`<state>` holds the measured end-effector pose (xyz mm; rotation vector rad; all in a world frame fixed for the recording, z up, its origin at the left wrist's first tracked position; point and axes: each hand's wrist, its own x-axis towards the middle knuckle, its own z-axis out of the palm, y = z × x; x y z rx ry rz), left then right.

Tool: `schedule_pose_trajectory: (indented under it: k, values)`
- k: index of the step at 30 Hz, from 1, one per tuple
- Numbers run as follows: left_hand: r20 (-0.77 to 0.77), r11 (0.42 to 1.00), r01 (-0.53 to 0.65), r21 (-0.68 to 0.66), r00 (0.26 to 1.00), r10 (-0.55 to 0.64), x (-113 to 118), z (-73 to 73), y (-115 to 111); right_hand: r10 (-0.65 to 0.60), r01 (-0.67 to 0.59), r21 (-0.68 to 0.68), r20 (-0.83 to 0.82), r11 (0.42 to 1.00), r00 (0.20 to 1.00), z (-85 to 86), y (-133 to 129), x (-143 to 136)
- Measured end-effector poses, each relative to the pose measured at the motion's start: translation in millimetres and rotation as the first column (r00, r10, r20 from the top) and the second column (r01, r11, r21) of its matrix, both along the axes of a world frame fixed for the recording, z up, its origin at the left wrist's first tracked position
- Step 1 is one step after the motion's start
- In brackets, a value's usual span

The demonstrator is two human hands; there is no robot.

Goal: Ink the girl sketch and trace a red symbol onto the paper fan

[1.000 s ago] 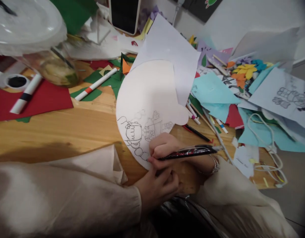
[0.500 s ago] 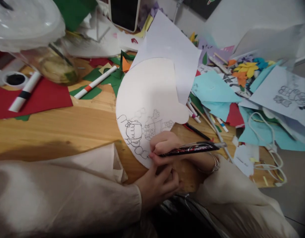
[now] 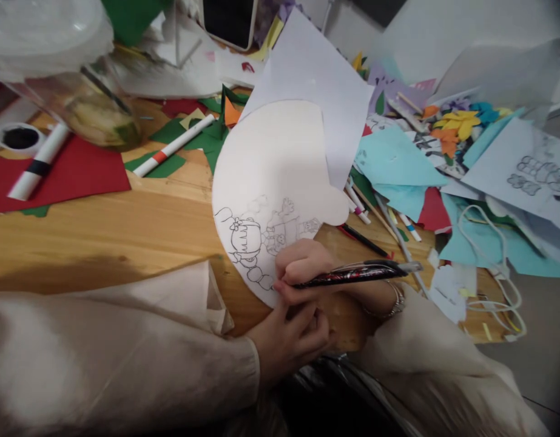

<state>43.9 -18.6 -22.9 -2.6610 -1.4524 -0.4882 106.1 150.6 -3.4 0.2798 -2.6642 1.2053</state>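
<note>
In my right hand (image 3: 307, 264) is a dark, red-patterned pen (image 3: 352, 273) with a silvery end, its tip low on the white paper cutout (image 3: 280, 152). A line drawing of a figure with fringed hair (image 3: 246, 240) covers the cutout's near part; some of its lines are darker, others faint. Just below, my left hand (image 3: 291, 340) lies with bent, curled fingers against the right hand, close to the cutout's lower edge. Whatever its fingers grip, if anything, is hidden. Beneath the cutout's far side shows a pale sheet (image 3: 338, 97).
White markers (image 3: 175, 145) lie on red and green paper scraps at left, beside a clear cup (image 3: 102, 118). A phone (image 3: 229, 21) stands at the back. Blue paper (image 3: 393, 161), paper flowers (image 3: 459, 124), a black pencil (image 3: 365, 240) and a white cord (image 3: 502, 255) crowd the right.
The view has shifted slightly. Both hands and the pen keep nearly the same place on the cutout, with no clear movement between them.
</note>
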Motion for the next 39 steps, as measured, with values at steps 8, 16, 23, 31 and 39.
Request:
schedule_pose_trajectory:
  k: [8, 16, 23, 31, 39]
  values:
    - [0.011, 1.0, 0.007, -0.019, 1.0, -0.007, -0.9, 1.9, 0.2, -0.03, 0.03, 0.005, -0.017, 1.0, 0.999, 0.0, -2.1, 0.2]
    - [0.015, 1.0, -0.004, -0.002, 1.0, 0.004, -0.3, 1.7, 0.3, -0.042, 0.042, 0.021, 0.017, 0.999, 0.999, 0.3, -2.5, 0.3]
    - [0.02, 1.0, -0.007, -0.004, 1.0, 0.007, 0.2, 0.9, -0.1, -0.046, 0.045, 0.025, 0.021, 0.999, 0.999, 8.6, -3.7, -2.0]
    - [0.009, 1.0, 0.0, 0.002, 1.0, 0.0, -0.4, 0.4, -0.1, -0.033, 0.033, 0.011, 0.038, 0.999, 0.999, 17.6, -3.4, -5.8]
    - [0.004, 1.0, 0.012, -0.011, 1.0, -0.012, -1.1, 2.7, 0.7, -0.07, 0.071, -0.021, 0.062, 0.997, 0.996, 24.0, -4.7, -6.3]
